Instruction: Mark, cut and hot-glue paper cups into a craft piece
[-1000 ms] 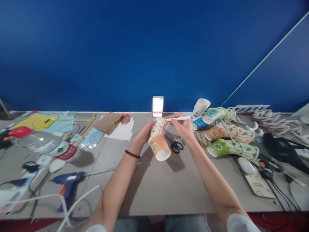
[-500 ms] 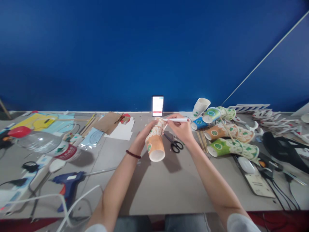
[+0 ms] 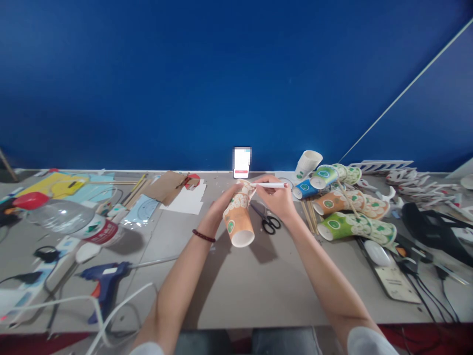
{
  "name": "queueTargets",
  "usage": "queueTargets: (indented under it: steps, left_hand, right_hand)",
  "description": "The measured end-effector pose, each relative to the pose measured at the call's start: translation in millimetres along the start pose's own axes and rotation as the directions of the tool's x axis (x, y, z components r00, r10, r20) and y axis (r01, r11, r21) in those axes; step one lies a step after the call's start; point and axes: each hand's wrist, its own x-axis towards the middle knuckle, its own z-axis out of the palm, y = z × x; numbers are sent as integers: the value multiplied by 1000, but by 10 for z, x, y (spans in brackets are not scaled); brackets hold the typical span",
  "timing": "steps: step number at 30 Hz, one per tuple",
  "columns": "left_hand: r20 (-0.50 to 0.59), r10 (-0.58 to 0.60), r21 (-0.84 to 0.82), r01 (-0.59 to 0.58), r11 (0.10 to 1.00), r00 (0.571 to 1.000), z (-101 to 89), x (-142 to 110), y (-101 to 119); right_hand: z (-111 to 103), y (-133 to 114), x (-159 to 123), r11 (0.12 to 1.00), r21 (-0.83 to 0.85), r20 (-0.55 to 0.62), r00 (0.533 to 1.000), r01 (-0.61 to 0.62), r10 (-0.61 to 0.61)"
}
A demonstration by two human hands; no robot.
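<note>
My left hand (image 3: pixel 220 203) is wrapped round the side of an orange patterned paper cup piece (image 3: pixel 238 219), which looks like cups joined end to end. Its round pale end (image 3: pixel 243 239) tilts down toward me. In my right hand (image 3: pixel 278 198) is a white pen (image 3: pixel 271 185), its tip at the far part of the cup. The exact contact there is too small to tell. Black-handled scissors (image 3: pixel 271 225) lie on the table just right of the cup, their blades partly behind it.
Several joined paper cups (image 3: pixel 342 229) lie at right beside wooden sticks (image 3: pixel 308 214). A lit phone (image 3: pixel 241 162) leans on the blue wall. At left are a plastic bottle (image 3: pixel 74 219), a blue glue gun (image 3: pixel 107 281), cardboard (image 3: pixel 164 187) and a power strip (image 3: pixel 44 281).
The cup's near end has shifted slightly to the right. The pen and my right hand have moved a little, the pen's rear end a bit lower and left.
</note>
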Motion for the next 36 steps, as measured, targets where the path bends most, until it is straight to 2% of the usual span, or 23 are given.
queueTargets:
  steps: [9,18,27,32,36]
  left_hand:
    - [-15,-12,-21,12,1000,1000,-35,39,-32]
    - [-5,44,1,-44,999,999,-105,53,-56]
    - [13,18,0,-18,1000,1000,-107,57,-45]
    - [50,-19,2,19,1000,999,-67,-3,8]
    - [18,-16,14,16,1000,1000,-49,-49,16]
  right_hand:
    - [-1,37,7,999,-33,-16,999,41,-42]
    - [9,59,-1,999,-28,-20,999,27,-28]
    - [2,44,6,1000,-18,-19,1000,24,-24]
    - [-8,72,15,997,46,-44,997,-58,60]
    - [-10,109,24,993,79,-55,995,-84,89]
